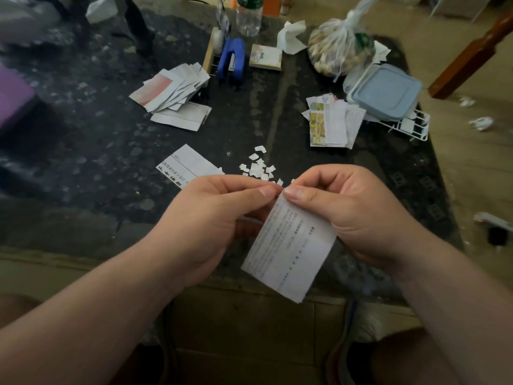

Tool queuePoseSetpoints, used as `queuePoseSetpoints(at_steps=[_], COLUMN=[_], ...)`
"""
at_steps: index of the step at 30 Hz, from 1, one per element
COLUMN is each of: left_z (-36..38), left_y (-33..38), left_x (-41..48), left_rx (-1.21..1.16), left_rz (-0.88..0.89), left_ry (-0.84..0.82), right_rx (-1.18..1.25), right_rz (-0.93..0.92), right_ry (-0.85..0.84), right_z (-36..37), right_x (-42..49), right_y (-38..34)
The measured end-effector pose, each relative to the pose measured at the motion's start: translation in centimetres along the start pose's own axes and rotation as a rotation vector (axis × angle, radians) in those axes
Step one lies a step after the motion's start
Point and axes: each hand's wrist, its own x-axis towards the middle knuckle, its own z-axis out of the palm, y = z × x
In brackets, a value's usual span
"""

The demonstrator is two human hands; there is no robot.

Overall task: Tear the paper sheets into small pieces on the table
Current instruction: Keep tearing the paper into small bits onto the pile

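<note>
White printed slip (291, 245) is pinched at its top edge by both hands: left hand (219, 218) has thumb and forefinger clamped on it, and right hand (341, 209) does the same right beside it, thumb tips nearly touching. The slip hangs down tilted over the near edge of the dark bench (83, 162).

Just past the knuckles, a scatter of small torn pieces (258, 168) lies on the bench. Left of those lies a bigger printed sheet (188, 162), its near corner hidden behind the left hand.

Further back there's a messy stack of cut sheets (172, 90) on the left and another stack with yellow pictures (333, 123) on the right. Behind those are a blue desk tool (231, 61) (stapler or punch, can't tell), a clear bottle (249, 15) cut off at the top, a knotted plastic bag (338, 48), and a blue-lidded container (385, 90) sitting on a white wire rack (413, 129).

The print on the slip is too blurry to read.
</note>
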Motion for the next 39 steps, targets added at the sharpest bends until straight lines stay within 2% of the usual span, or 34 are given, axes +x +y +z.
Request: queuePoseSetpoints(at_steps=[10,13,16,19,25,27,29,31,33,35,39], left_z=[0.6,0.7,0.8,1.0,1.4,1.5,1.4,1.4,1.2,0.8,0.4], left_y=[-0.4,-0.8,-1.4,-1.8,-1.8,-1.9,-1.8,-1.5,-1.1,-0.8,-0.8], left_x=[-0.4,-0.7,-0.7,-0.8,-1.0,-1.0,-1.2,-0.8,-0.2,0.4,0.8], left_rx=[0.466,0.788,1.025,1.105,1.148,1.135,1.0,0.728,0.347,0.123,0.064], left_rz=[0.191,0.407,0.559,0.616,0.615,0.613,0.559,0.377,0.111,-0.046,-0.07], left_ry=[0.168,0.203,0.141,0.108,0.079,0.049,0.066,0.156,0.161,0.108,0.161], right_rx=[0.092,0.153,0.298,0.405,0.423,0.308,0.092,-0.084,-0.18,-0.214,-0.008], right_rz=[0.06,0.107,0.162,0.196,0.208,0.214,0.169,0.092,0.052,0.036,0.102], right_ry=[0.152,0.192,0.232,0.251,0.299,0.3,0.301,0.278,0.192,0.14,0.154], right_z=[1.1,1.3,1.8,2.1,2.1,1.8,1.5,1.1,1.1,1.2,1.5], right_x=[0.0,0.2,0.1,0.0,-0.1,-0.1,0.0,0.3,0.3,0.2,0.1], right_y=[0.1,0.4,0.5,0.6,0.6,0.6,0.8,0.8,0.6,0.6,0.8])
